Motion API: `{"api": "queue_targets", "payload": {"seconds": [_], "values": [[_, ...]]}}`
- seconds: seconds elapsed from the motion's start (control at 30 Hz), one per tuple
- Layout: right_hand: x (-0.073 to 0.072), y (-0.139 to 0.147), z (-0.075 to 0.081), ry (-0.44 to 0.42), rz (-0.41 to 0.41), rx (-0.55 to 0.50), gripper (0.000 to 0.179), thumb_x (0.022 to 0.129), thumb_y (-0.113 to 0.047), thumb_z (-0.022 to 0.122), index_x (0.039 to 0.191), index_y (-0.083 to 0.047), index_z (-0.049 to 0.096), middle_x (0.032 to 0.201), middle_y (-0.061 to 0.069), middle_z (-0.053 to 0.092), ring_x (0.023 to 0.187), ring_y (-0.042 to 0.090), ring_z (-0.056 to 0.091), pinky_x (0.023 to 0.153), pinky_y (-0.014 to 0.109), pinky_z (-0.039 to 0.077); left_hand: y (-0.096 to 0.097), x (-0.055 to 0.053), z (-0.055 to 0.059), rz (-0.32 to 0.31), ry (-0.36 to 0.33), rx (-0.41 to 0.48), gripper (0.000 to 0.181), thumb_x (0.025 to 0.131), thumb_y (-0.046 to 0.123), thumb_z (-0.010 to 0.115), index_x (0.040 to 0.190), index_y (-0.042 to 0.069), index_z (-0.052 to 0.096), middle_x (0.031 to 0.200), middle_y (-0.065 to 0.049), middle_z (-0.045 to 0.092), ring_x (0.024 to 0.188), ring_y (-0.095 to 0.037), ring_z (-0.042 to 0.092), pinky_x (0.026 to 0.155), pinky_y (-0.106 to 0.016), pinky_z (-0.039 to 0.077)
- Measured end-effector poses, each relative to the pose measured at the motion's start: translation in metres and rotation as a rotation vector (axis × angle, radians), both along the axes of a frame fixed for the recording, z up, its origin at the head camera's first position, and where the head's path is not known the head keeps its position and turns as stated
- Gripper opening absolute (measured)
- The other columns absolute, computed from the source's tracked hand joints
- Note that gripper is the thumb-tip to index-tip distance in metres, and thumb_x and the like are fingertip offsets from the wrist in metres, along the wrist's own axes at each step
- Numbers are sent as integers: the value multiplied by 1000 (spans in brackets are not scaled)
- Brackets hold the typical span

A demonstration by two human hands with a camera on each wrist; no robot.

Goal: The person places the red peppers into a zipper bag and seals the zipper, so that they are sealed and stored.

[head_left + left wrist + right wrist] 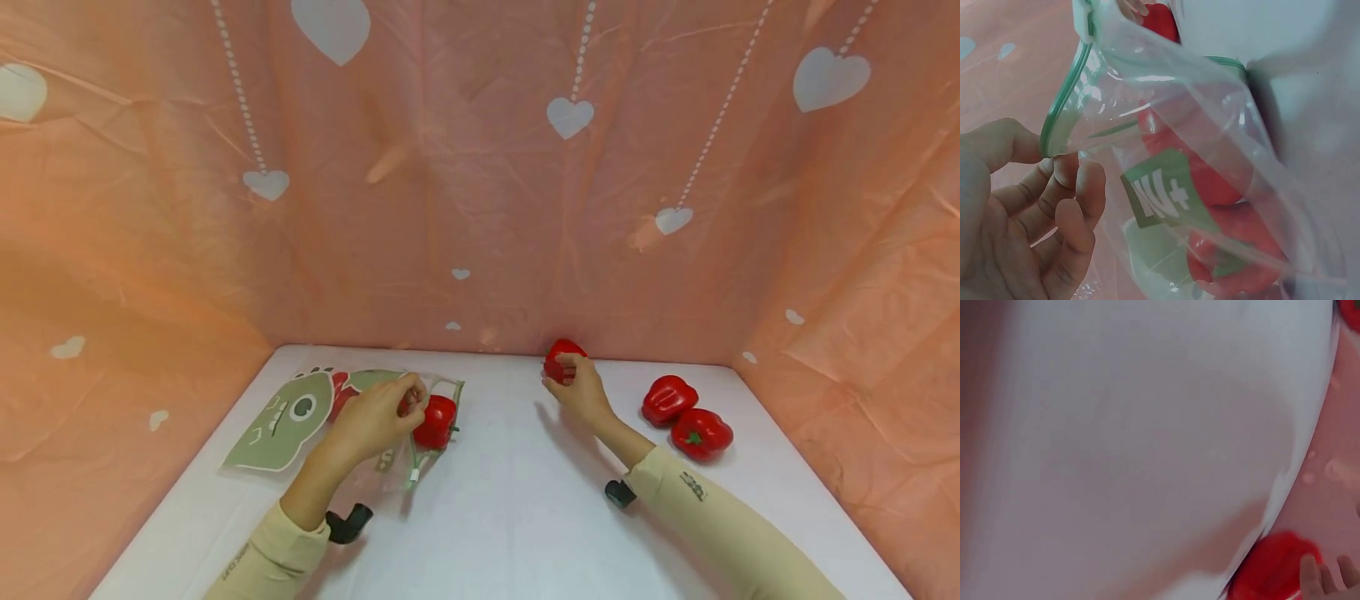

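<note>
My left hand pinches the green-edged mouth of a clear zip bag between thumb and fingers. A green one-eyed monster is printed on the bag. Inside it, through the plastic, show a red bell pepper and another behind it; in the head view one red bell pepper sits at the mouth. At the back edge of the table, my right hand is at a lone red bell pepper, fingers and thumb spread apart. Its fingertips overlap that pepper in the right wrist view.
Two more red bell peppers, one behind and one in front, lie together on the right of the white table. A peach curtain with white hearts encloses the back and sides. A white slider hangs at the bag's zip.
</note>
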State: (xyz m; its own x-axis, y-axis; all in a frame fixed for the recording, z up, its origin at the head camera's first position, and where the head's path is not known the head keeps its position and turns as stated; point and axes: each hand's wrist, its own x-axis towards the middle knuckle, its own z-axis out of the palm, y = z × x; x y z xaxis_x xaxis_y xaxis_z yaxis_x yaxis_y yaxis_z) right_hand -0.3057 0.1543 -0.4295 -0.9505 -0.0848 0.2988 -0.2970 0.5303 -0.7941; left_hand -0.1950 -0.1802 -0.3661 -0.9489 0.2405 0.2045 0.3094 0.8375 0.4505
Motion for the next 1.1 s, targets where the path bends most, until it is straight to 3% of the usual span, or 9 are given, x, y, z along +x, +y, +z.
{"api": "queue_targets", "payload": {"seconds": [0.2, 0.37, 0.5, 0.67, 1.1], "values": [[-12, 15, 0, 47, -81, 14, 45, 95, -3, 77, 132, 9, 56, 128, 29, 56, 120, 44, 56, 102, 55, 54, -1, 0, 1, -4, 0, 13, 11, 97, 18, 70, 108, 17, 66, 85, 5, 61, 79, -16, 57, 62, -31, 48], [-17, 21, 4, 41, -89, 75, 54, 94, -7, 77, 138, 11, 50, 136, 32, 52, 131, 46, 44, 109, 61, 43, -2, 1, 1, -10, 11, 15, 10, 97, 17, 69, 107, 16, 66, 84, 5, 61, 78, -15, 56, 62, -31, 48], [-23, 24, 7, -2, -89, 163, 67, 92, -9, 79, 145, 12, 44, 144, 34, 46, 138, 48, 35, 112, 65, 36, -2, 2, 3, -19, 23, 19, 10, 97, 16, 69, 107, 16, 66, 85, 5, 62, 77, -15, 56, 61, -31, 48], [-30, 28, 9, -115, -65, 245, 80, 93, -10, 78, 156, 11, 33, 153, 35, 40, 144, 50, 29, 114, 67, 37, -3, 3, 4, -15, 8, 32, 12, 98, 16, 71, 108, 16, 67, 86, 5, 63, 77, -15, 57, 61, -31, 48], [-43, 36, 7, -170, -26, 337, 74, 94, -4, 72, 154, 16, 35, 153, 38, 46, 143, 55, 43, 121, 66, 33, -4, 2, 5, -6, 8, 24, 13, 98, 18, 71, 110, 16, 67, 87, 6, 64, 80, -16, 58, 66, -31, 50]]}}
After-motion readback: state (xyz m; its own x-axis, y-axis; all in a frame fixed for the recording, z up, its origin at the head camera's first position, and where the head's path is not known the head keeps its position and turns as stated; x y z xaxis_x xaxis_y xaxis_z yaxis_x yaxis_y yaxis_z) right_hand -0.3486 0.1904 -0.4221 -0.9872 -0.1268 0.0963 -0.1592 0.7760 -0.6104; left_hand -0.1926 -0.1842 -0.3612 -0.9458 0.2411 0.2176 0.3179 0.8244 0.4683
